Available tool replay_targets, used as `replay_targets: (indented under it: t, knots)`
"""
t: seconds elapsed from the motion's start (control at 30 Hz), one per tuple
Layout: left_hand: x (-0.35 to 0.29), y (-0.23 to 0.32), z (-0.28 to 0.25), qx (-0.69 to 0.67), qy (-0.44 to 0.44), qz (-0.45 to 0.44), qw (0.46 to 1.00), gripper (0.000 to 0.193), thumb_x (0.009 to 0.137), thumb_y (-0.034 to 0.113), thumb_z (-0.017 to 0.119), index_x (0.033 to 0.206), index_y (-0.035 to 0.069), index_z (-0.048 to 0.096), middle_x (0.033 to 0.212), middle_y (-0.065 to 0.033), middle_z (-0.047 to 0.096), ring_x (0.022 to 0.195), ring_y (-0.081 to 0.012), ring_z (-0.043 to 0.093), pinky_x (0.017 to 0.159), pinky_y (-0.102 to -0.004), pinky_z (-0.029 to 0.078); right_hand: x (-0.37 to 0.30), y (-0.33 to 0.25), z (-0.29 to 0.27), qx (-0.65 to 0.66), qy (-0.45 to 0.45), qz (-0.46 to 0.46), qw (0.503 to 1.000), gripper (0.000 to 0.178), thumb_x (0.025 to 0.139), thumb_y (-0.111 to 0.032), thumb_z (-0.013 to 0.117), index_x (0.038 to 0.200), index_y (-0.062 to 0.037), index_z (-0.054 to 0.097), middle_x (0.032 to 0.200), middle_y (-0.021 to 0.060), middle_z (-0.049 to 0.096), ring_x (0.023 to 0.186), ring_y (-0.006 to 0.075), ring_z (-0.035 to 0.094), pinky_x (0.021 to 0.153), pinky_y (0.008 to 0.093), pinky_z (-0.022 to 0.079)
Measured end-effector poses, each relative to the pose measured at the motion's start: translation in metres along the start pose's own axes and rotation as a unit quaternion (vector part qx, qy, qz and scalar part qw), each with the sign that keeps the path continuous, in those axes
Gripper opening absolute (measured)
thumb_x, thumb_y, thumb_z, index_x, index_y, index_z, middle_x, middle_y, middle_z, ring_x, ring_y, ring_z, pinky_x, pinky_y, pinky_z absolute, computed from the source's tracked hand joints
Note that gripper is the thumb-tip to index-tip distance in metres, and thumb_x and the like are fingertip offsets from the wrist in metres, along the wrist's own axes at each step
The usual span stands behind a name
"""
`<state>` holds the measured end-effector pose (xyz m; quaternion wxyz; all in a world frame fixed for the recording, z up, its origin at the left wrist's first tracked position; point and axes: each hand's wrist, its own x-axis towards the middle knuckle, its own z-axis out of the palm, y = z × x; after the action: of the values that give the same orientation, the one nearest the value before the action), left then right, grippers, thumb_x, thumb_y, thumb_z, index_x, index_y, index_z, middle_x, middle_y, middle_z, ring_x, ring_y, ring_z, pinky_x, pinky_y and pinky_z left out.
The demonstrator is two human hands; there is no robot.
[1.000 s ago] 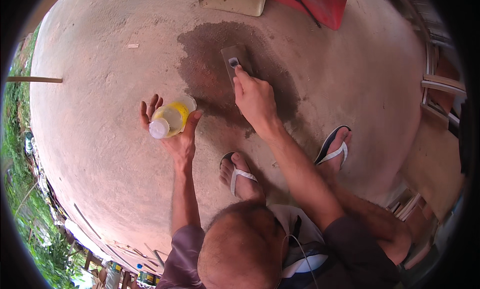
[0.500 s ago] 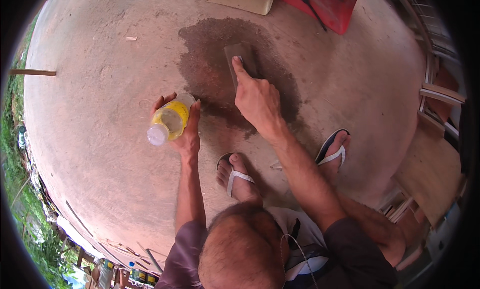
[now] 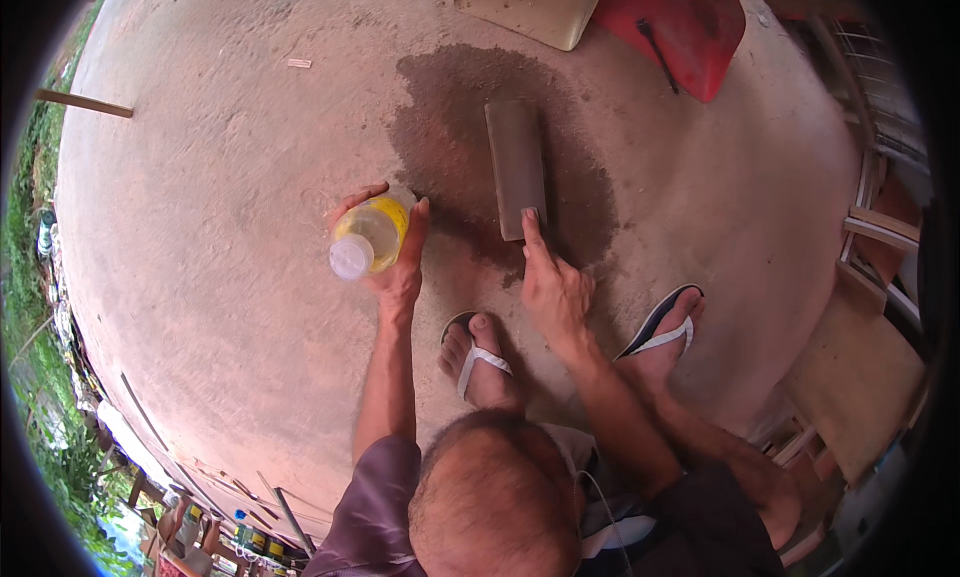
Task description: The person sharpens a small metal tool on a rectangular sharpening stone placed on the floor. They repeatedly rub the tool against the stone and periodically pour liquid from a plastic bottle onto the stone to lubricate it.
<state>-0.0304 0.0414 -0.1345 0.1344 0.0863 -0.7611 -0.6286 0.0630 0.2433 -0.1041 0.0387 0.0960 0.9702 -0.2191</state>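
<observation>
My left hand point(image 3: 402, 267) is wrapped round a clear plastic bottle point(image 3: 383, 233) with a yellow label, held tilted above the floor with its whitish round end towards me. Clear liquid seems to be inside. A flat, grey-brown rectangular stone block point(image 3: 517, 162) lies lengthwise on a dark wet patch point(image 3: 440, 107) of the floor. The outstretched index finger of my right hand point(image 3: 560, 295) touches the block's near end. The other fingers of that hand are partly curled, with nothing visible held in them.
Beyond the wet patch lie a beige dustpan-like piece point(image 3: 530, 7) and a red one point(image 3: 690, 37). My sandalled feet point(image 3: 488, 362) are near the block. Wooden boards and frames point(image 3: 855, 387) stand at the right. A wooden stick point(image 3: 85, 102) juts in at the left.
My right hand has drawn back along the block towards me, from its far part to its near end, uncovering its top. The view has shifted slightly; my left hand still holds the bottle.
</observation>
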Motion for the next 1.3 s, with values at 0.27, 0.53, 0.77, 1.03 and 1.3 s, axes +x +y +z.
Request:
replay_targets:
  t: [0.27,0.53,0.77,1.03,1.3]
  knots:
    - [0.007,0.095,-0.021,0.168,-0.202,-0.092,0.961,0.071,0.079,0.023,0.096,0.136,0.0,0.061,0.107,-0.0182,0.079,0.096,-0.0288,0.08,0.086,-0.0409,0.063,0.086,-0.008,-0.008,-0.014,-0.025,0.011,1.0,0.056,0.105,-0.02,0.068,0.161,-0.0211,0.058,0.086,0.0165,0.08,0.075,0.0395,0.079,0.065,0.0517,0.063]
    - [-0.001,0.128,-0.023,0.347,-0.505,-0.285,0.737,0.075,0.076,0.041,0.092,0.128,-0.006,0.066,0.101,-0.0267,0.079,0.094,-0.0378,0.081,0.084,-0.0453,0.062,0.084,0.003,-0.01,-0.005,-0.027,-0.001,1.0,0.059,0.101,-0.016,0.072,0.159,-0.0238,0.061,0.082,0.015,0.079,0.07,0.036,0.078,0.063,0.0486,0.062]
    - [-0.004,0.118,-0.041,0.159,-0.491,-0.358,0.778,0.077,0.079,0.038,0.096,0.129,-0.012,0.067,0.102,-0.0243,0.08,0.095,-0.0285,0.08,0.084,-0.0411,0.061,0.004,0.02,0.004,0.041,0.013,-0.047,0.998,0.073,0.093,-0.014,0.076,0.162,-0.0246,0.059,0.066,0.0133,0.073,0.057,0.0321,0.075,0.054,0.0493,0.061]
    - [0.004,0.125,-0.043,0.08,-0.475,-0.453,0.751,0.067,0.082,0.028,0.095,0.13,-0.01,0.068,0.108,-0.0162,0.08,0.097,-0.0208,0.077,0.087,-0.0361,0.061,0.07,0.0,0.004,0.028,-0.004,-0.008,1.0,0.061,0.1,-0.016,0.071,0.159,-0.0236,0.061,0.068,0.0131,0.073,0.06,0.0342,0.075,0.056,0.0483,0.06]
    - [0.004,0.133,-0.044,0.065,-0.477,-0.459,0.747,0.067,0.081,0.029,0.095,0.129,-0.01,0.068,0.108,-0.0158,0.08,0.097,-0.0199,0.077,0.087,-0.0353,0.061,0.095,-0.008,-0.003,0.013,-0.021,0.02,0.999,0.066,0.098,-0.009,0.073,0.161,-0.0251,0.06,0.075,0.0135,0.076,0.065,0.0345,0.077,0.059,0.0468,0.061]
